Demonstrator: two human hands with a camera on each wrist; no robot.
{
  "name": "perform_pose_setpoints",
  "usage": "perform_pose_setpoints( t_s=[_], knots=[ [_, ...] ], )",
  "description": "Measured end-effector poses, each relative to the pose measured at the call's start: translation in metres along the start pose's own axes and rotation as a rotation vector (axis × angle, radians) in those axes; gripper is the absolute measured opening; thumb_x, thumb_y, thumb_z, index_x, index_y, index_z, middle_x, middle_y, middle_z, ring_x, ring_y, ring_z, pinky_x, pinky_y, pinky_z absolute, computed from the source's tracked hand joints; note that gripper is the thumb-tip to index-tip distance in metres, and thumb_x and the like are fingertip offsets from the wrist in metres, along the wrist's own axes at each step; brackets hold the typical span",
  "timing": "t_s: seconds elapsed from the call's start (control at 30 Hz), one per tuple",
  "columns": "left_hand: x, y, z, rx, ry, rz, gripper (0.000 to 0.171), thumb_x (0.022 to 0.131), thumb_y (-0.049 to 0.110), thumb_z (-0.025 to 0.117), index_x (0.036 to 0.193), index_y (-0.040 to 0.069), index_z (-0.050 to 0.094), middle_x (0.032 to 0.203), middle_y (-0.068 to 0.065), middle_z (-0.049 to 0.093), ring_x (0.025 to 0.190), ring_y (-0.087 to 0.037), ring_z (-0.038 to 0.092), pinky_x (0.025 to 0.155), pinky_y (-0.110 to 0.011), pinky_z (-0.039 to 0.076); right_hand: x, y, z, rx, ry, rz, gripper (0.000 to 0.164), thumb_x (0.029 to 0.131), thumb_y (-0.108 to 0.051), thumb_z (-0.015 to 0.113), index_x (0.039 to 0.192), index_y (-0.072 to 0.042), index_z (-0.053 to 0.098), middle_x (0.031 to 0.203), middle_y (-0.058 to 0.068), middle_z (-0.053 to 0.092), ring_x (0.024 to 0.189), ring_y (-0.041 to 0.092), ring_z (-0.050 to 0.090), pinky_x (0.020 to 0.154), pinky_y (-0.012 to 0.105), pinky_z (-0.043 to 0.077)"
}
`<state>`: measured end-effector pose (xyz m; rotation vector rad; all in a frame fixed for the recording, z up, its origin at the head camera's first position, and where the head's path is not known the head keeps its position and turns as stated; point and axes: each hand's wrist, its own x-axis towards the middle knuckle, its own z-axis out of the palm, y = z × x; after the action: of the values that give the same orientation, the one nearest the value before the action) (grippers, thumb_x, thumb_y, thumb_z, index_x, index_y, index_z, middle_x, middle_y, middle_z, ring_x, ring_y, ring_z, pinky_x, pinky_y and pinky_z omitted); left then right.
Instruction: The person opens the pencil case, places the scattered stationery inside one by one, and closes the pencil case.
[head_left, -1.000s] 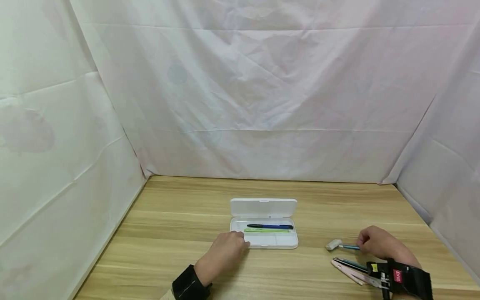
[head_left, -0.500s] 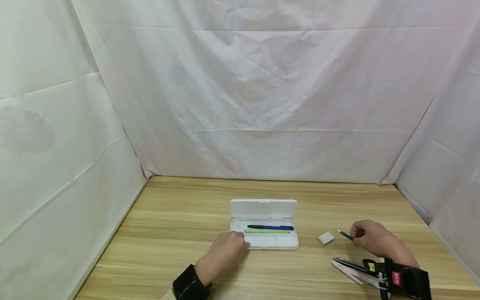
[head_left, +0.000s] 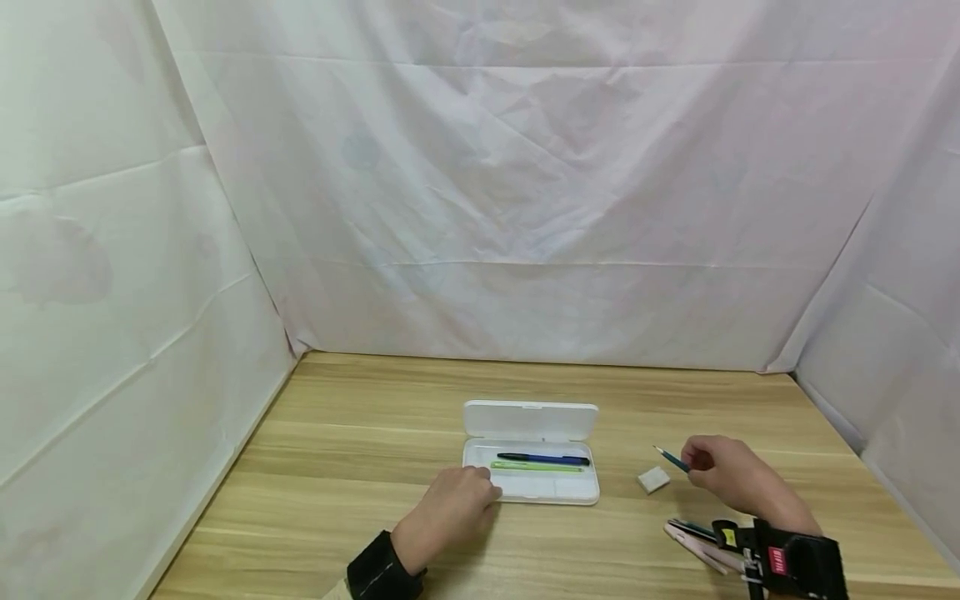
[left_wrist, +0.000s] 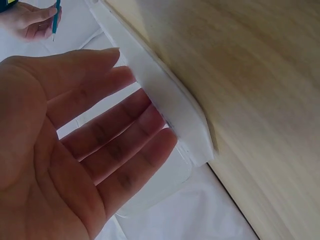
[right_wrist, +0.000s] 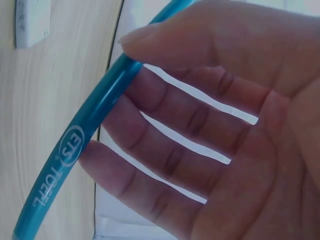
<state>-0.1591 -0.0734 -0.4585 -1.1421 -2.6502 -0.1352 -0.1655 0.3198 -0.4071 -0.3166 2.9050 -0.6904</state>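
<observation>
A teal pencil [right_wrist: 97, 102] with white lettering is pinched between the thumb and fingertips of my right hand [head_left: 727, 473], raised over the right side of the table. Its sharpened tip points left and away in the head view. My left hand [head_left: 453, 507] rests at the near left corner of a white pencil case [head_left: 536, 493], fingers fairly straight and touching its side wall [left_wrist: 172, 102]. The case lies with its lid [head_left: 531, 421] up. Inside it are a dark blue pen [head_left: 543, 458] and a light green pen-like stick [head_left: 536, 467].
A white eraser [head_left: 654, 480] lies on the table [head_left: 360, 433] between case and right hand. Below my right wrist are pink-handled scissors [head_left: 699, 550] and another dark teal stick [head_left: 693, 528], partly hidden. White cloth [head_left: 525, 208] walls in the back and sides.
The pencil has come away from the eraser, and its tip now shows clear and tilted up. My right hand has moved left with it. The left hand has stayed at the case.
</observation>
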Motion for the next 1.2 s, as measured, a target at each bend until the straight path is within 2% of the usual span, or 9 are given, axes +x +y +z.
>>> perform_pose_setpoints(
  t_s=[0.23,0.5,0.8,0.93,1.2],
  knots=[
    [-0.001,0.002,-0.001,0.007,-0.029,0.000,0.004,0.085,0.021,0.074,0.083,0.017,0.075,0.071,0.005,0.058,0.059,-0.005,0.051,0.048,-0.020,0.035,0.004,-0.011,0.004,-0.011,0.031,-0.043,0.011,0.082,0.002,0.068,0.087,-0.006,0.061,0.079,-0.002,0.059,0.075,0.012,0.053,0.064,0.027,0.045],
    [-0.001,0.002,-0.001,-0.022,-0.036,-0.005,0.007,0.085,0.016,0.073,0.078,0.018,0.072,0.072,0.006,0.057,0.062,-0.005,0.051,0.051,-0.019,0.037,0.009,-0.019,0.010,-0.003,0.020,-0.048,0.013,0.081,0.002,0.068,0.086,-0.008,0.060,0.079,-0.002,0.059,0.075,0.013,0.054,0.064,0.028,0.046],
    [-0.002,0.003,-0.004,-0.011,-0.042,-0.004,0.009,0.086,0.017,0.072,0.077,0.018,0.072,0.073,0.007,0.058,0.062,-0.004,0.051,0.051,-0.019,0.037,0.015,-0.027,0.016,-0.013,0.018,-0.054,0.011,0.081,0.002,0.067,0.086,-0.006,0.061,0.076,-0.003,0.057,0.073,0.012,0.052,0.063,0.027,0.045],
    [-0.001,0.004,-0.006,-0.028,-0.057,-0.011,0.011,0.086,0.017,0.071,0.076,0.018,0.072,0.072,0.008,0.058,0.061,-0.003,0.049,0.051,-0.018,0.036,0.020,-0.034,0.019,-0.022,0.026,-0.082,0.011,0.081,0.002,0.067,0.086,-0.006,0.061,0.077,-0.003,0.058,0.073,0.012,0.051,0.063,0.027,0.045],
    [-0.001,0.004,-0.004,-0.035,-0.058,-0.017,0.011,0.086,0.017,0.072,0.075,0.019,0.071,0.071,0.008,0.057,0.061,-0.002,0.048,0.052,-0.018,0.036,0.035,-0.048,0.027,-0.018,-0.006,-0.077,0.012,0.083,0.001,0.067,0.087,-0.008,0.061,0.079,-0.002,0.059,0.074,0.014,0.052,0.064,0.031,0.047]
  ],
)
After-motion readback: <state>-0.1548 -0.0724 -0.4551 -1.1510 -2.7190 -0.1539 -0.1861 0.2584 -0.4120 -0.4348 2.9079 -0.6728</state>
